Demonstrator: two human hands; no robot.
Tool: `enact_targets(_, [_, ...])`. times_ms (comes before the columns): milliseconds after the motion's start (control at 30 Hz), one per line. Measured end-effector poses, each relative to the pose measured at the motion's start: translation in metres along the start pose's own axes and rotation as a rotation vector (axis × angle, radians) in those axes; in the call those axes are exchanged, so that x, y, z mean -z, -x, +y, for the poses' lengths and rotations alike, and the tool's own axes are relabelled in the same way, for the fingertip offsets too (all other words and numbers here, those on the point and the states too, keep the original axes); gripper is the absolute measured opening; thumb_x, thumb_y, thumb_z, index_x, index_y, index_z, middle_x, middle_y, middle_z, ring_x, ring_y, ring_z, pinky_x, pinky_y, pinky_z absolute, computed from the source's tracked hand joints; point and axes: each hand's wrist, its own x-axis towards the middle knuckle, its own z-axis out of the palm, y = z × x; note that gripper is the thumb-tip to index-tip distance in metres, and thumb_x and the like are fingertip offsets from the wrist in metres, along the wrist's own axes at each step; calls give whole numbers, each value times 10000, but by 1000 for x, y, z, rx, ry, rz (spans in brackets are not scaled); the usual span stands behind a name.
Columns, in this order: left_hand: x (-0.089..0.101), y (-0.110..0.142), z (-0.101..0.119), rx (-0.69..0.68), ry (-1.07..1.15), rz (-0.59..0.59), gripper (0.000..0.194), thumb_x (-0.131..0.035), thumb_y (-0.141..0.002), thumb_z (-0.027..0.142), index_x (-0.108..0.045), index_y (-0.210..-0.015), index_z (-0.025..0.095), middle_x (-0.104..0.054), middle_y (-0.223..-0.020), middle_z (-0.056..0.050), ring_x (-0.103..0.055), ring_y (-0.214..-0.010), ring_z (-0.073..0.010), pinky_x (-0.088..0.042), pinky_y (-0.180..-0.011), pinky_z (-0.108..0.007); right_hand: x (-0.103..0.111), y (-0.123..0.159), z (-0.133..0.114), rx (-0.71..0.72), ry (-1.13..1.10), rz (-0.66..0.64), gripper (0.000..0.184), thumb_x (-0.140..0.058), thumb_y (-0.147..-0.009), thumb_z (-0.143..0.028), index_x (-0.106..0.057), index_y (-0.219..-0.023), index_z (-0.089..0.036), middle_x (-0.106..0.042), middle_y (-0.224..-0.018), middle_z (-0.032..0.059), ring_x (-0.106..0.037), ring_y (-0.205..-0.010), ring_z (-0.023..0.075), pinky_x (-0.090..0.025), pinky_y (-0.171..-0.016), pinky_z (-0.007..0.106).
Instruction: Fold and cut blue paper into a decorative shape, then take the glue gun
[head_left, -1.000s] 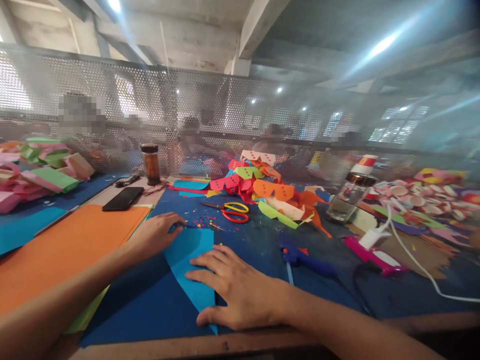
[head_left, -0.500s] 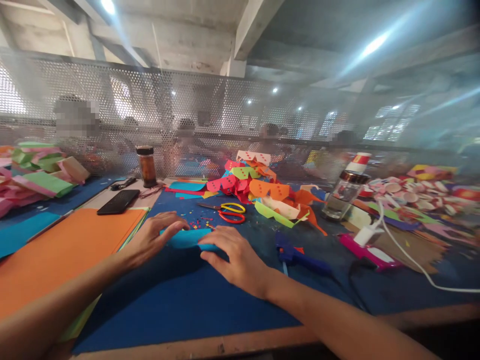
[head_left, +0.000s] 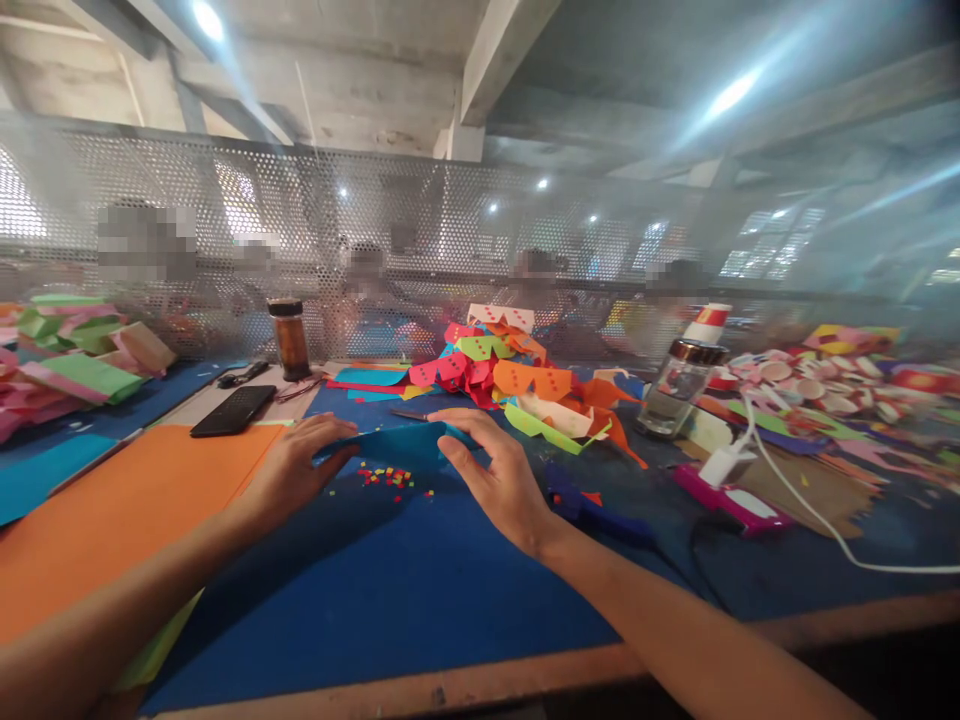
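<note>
A strip of blue paper [head_left: 397,443] is stretched between my two hands, raised a little off the blue table covering. My left hand [head_left: 304,462] pinches its left end between thumb and fingers. Its right end is gripped by my right hand [head_left: 491,470], thumb in front and fingers behind. Tiny square paper bits [head_left: 388,480] in red, yellow and green lie scattered below the strip. The scissors [head_left: 409,413] are mostly hidden behind the paper and my right hand.
Cut paper shapes [head_left: 536,382] are heaped beyond my hands. Orange sheets [head_left: 142,520] and a phone [head_left: 234,410] lie left, near a dark-lidded bottle [head_left: 290,340]. Rightward are a glue gun [head_left: 600,515], a glass jar [head_left: 679,390] and a pink power strip [head_left: 731,500]. A perforated screen [head_left: 435,220] stands behind.
Both hands have lifted the blue paper strip up and away from the table, uncovering the paper bits. The scissors have become mostly covered. The view has shifted slightly.
</note>
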Motion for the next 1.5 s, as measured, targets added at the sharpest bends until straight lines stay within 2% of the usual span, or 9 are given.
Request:
enact_targets(300, [18,-9,13,96,-108,184,152,-615,-890,354,-707,-938,245,-744,-975,-44,-667,-993,-243,-492,-971,-430,6,-5,5,-143,32,134,185,-551,-942,-378,-627,-973,-212,-654,-998,66,-615,-938,201,-509,-860,352])
enact_targets(433, [27,-12,16,104,-135,186,162,-613,-894,381,-707,-933,255,-735,-973,-40,-652,-1001,-253,-477,-961,-434,9,-7,7,-255,-86,134,239,-568,-930,-404,-633,-1043,-205,-665,-940,42,-611,-830,169,-513,-763,306])
enact_targets(567, [33,-15,16,184,-116,167,186,-611,-882,413,-715,-919,264,-724,-967,-36,-652,-958,-262,-483,-906,-429,13,-10,6,-279,-149,136,276,-553,-935,-404,-638,-1111,-210,-679,-1029,51,-616,-861,165,-508,-756,290])
enact_targets(800, [42,-22,17,305,44,90,278,-651,-811,503,-732,-862,242,-732,-887,-22,-657,-884,-244,-489,-788,-353,20,-18,5,-304,-43,198,307,-502,-940,-461,-653,-898,-198,-632,-830,41,-578,-813,175,-472,-732,290])
enact_targets(933, [51,-25,18,381,149,37,288,-685,-784,509,-741,-833,231,-699,-779,9,-617,-754,-186,-460,-691,-281,24,-20,12,-293,50,203,394,-466,-959,-499,-550,-712,-204,-433,-645,-6,-406,-624,139,-363,-570,269])
enact_targets(1033, [54,-27,18,425,237,8,292,-695,-784,513,-735,-804,224,-663,-746,17,-568,-706,-152,-421,-608,-235,25,-21,19,-294,97,196,451,-466,-951,-552,-471,-657,-211,-339,-620,-20,-331,-596,131,-299,-529,267])
enact_targets(1233, [54,-27,18,517,475,-71,328,-705,-785,507,-680,-736,184,-560,-653,19,-475,-597,-114,-350,-514,-213,26,-22,24,-309,125,173,484,-476,-932,-586,-442,-625,-213,-313,-594,-30,-321,-576,125,-272,-518,268])
enact_targets(1367, [51,-25,15,575,580,-171,328,-705,-784,498,-644,-709,184,-540,-616,31,-468,-564,-108,-355,-511,-215,26,-23,27,-328,144,136,452,-487,-933,-544,-497,-635,-205,-371,-570,-31,-366,-552,123,-284,-520,269])
enact_targets(1500, [47,-25,8,575,530,-335,310,-664,-801,495,-684,-725,195,-623,-639,10,-547,-587,-135,-422,-546,-238,28,-23,32,-482,191,-15,435,-499,-924,-518,-524,-625,-202,-478,-501,-28,-499,-484,133,-345,-515,255])
